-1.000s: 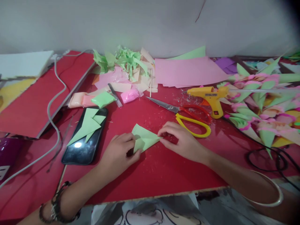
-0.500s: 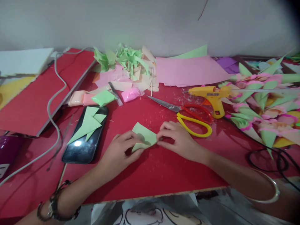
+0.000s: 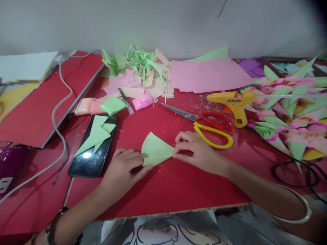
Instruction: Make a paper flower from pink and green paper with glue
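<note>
- While the right hand [image 3: 195,151] pinches the narrow right tip of a pale-green folded paper piece [image 3: 157,148], seemingly anchoring its point, the left hand [image 3: 125,166] curls loosely at its wide left edge; I can't tell whether it grips.
- That piece sits mid-scene on the red tabletop [image 3: 173,190].
- Pale-green paper triangles [image 3: 95,136] rest on a black phone [image 3: 93,167], perhaps kept together there.
- Right of centre, metal scissors with red and yellow handles [image 3: 195,117] lie near a yellow plastic glue gun [image 3: 233,99], presumably within reach; its dark label [image 3: 234,101] is too blurred to read.
</note>
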Available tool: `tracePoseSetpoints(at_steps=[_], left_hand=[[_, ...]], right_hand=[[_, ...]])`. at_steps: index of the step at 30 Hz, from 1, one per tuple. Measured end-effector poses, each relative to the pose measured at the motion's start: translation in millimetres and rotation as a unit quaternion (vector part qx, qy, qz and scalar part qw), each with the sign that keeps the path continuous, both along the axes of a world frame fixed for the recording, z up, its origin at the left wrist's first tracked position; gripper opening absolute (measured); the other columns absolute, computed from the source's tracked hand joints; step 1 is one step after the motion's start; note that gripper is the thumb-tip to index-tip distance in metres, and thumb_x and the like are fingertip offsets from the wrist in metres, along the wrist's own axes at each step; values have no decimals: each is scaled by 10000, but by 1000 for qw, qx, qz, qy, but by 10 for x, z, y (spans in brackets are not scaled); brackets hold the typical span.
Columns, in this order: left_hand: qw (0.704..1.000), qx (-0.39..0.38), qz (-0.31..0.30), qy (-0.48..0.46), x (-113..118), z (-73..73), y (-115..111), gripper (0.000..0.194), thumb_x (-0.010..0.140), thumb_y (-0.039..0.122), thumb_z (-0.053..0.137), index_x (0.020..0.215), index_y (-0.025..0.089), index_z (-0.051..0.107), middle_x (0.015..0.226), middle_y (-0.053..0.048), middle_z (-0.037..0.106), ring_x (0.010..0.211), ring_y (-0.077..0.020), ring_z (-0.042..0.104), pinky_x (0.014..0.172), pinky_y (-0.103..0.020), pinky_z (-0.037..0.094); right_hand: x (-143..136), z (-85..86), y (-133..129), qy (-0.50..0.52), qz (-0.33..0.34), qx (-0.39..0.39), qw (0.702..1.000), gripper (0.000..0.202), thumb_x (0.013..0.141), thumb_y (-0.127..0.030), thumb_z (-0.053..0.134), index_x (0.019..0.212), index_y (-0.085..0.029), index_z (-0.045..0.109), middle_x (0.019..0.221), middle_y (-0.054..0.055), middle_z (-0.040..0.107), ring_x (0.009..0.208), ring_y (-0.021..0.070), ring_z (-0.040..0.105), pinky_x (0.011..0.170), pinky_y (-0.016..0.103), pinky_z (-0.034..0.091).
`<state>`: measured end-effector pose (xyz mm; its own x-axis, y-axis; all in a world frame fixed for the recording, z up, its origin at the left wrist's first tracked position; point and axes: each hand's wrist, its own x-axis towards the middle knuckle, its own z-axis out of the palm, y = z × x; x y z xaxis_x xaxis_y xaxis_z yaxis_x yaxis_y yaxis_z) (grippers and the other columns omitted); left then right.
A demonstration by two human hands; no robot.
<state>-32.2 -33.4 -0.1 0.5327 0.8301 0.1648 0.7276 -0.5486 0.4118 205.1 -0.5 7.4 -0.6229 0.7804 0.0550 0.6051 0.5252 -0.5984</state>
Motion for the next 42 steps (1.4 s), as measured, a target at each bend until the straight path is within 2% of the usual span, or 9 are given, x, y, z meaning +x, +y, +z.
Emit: tracePoseSetpoints(at_steps=[5,11,20,28,31,33,36,38,42], left_hand=[[997,2,56,56,49,31,-2,342,825,314,446,522,155,460,519,35,487,515,-97,429,582,-259,296],[995,-5,65,73,51,-1,0,326,821,311,445,530,166,428,515,37,447,496,-105,395,554,-252,297],[995,10,69,76,66,-7,4,295,806,267,451,529,174,414,489,43,408,484,-109,396,557,-257,289],[989,49,66,123,87,-14,-11,283,811,235,432,535,178,403,479,35,427,481,-121,431,545,-271,319],[985,90,69,133,72,-2,-16,171,793,207,453,628,170,477,584,9,502,536,-129,477,553,-263,364],[980,135,47,139,51,34,-8,100,785,164,464,846,163,543,835,-54,569,693,-150,534,629,-262,413],[959,176,-65,211,26,129,24,496,776,67,433,1218,291,402,1216,-75,455,903,-185,521,754,-303,424],[939,173,-135,264,24,192,48,597,778,47,407,1291,338,312,1309,-31,397,944,-192,506,772,-314,419],[913,175,-199,309,7,235,52,593,773,23,369,1311,270,321,1374,14,338,1013,-197,474,794,-328,410]], right_hand=[[-39,3,-8,11,-30,-7,999,133,794,-278,553,704,-188,594,796,12,535,753,138,490,680,283,333],[-82,-1,-24,0,-59,-6,998,124,794,-228,540,683,-173,550,756,16,559,735,147,490,672,291,339],[-104,-10,-38,-21,-61,6,998,116,792,-219,539,687,-170,544,775,23,561,758,153,493,680,295,334],[-116,-6,-55,-44,-63,12,997,122,805,-219,522,701,-167,556,785,25,553,759,150,490,682,291,331],[-110,-13,-59,-45,-63,15,997,127,808,-224,517,701,-167,556,785,23,550,758,148,485,679,288,327],[-106,-19,-61,-49,-63,18,997,127,811,-229,513,710,-165,554,791,23,549,761,149,482,681,289,324],[-107,-29,-61,-51,-59,24,997,124,816,-238,506,723,-165,546,798,24,549,759,148,479,685,291,322],[-110,-35,-61,-50,-60,25,997,123,817,-243,505,728,-167,542,801,23,549,763,148,478,688,291,322],[-118,-37,-61,-51,-63,25,996,124,816,-241,507,724,-167,546,799,21,546,764,148,476,694,293,324]])
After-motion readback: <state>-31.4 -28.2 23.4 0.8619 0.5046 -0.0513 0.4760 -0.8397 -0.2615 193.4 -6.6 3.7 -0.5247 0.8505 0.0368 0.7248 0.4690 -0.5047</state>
